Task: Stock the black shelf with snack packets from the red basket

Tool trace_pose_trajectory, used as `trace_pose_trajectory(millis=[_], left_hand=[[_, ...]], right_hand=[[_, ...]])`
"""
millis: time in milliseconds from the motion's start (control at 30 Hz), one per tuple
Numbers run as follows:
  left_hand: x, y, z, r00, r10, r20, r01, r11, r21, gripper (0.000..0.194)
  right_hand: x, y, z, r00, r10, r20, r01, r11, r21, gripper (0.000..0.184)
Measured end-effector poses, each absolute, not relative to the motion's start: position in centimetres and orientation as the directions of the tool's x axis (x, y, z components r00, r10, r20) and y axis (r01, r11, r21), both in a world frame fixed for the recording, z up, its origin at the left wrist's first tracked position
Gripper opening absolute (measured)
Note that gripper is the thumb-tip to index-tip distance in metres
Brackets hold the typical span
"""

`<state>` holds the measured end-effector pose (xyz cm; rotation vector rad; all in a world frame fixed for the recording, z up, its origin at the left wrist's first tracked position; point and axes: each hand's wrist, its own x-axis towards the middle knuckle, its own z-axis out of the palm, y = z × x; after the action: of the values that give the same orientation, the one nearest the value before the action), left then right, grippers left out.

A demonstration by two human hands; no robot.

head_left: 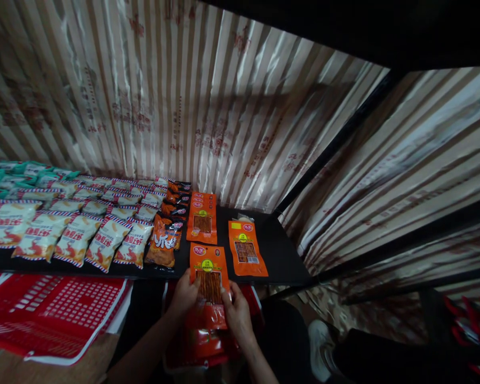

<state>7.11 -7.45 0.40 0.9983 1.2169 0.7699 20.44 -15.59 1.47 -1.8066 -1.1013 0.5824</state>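
Note:
Between my two hands is an orange snack packet (208, 266) with a clear window showing brown strips. My left hand (185, 292) grips its left edge, and my right hand (237, 311) grips the lower right edge. The packet's top overlaps the front edge of the black shelf (280, 245). Just behind it on the shelf lie overlapping orange packets (202, 218) of the same look. Another orange packet (247, 249) lies to the right. Below my hands, more orange packets (204, 344) show in a red basket (168, 354), partly hidden by my arms.
Several white shrimp snack bags (70, 237) stand in rows on the left, with green bags (8, 173) beyond. Dark orange bags (164, 240) adjoin them. A red basket (84, 304) sits below the shelf. Striped sheeting (144, 96) hangs behind; a black frame post (340, 138) slants at right.

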Motion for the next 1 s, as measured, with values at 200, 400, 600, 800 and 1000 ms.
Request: trace_pose_trajectory(millis=[200, 400, 600, 800, 1000], left_hand=[[7.5, -6.3, 1.3, 0.112, 0.966, -0.235, 0.215, 0.207, 0.954, 0.026], [8.2, -5.0, 2.8, 0.039, 0.980, -0.196, 0.356, 0.169, 0.919, 0.049], [8.9, -3.9, 5.0, 0.073, 0.980, -0.184, 0.440, 0.133, 0.888, 0.053], [9.3, -2.3, 5.9, 0.095, 0.984, -0.153, 0.522, 0.082, 0.849, 0.047], [9.7, -1.0, 5.8, 0.080, 0.982, -0.171, 0.553, 0.099, 0.827, 0.046]], right_hand=[[21.2, -14.0, 1.7, 0.473, 0.881, 0.008, 0.389, -0.201, -0.899, 0.032], [21.7, -11.6, 2.3, 0.494, 0.868, 0.040, 0.397, -0.185, -0.899, 0.038], [22.4, -8.9, 2.2, 0.471, 0.876, 0.106, 0.463, -0.143, -0.875, 0.041], [22.5, -6.7, 2.2, 0.436, 0.888, 0.146, 0.537, -0.127, -0.834, 0.039], [22.5, -4.8, 2.2, 0.476, 0.866, 0.153, 0.572, -0.173, -0.801, 0.042]])
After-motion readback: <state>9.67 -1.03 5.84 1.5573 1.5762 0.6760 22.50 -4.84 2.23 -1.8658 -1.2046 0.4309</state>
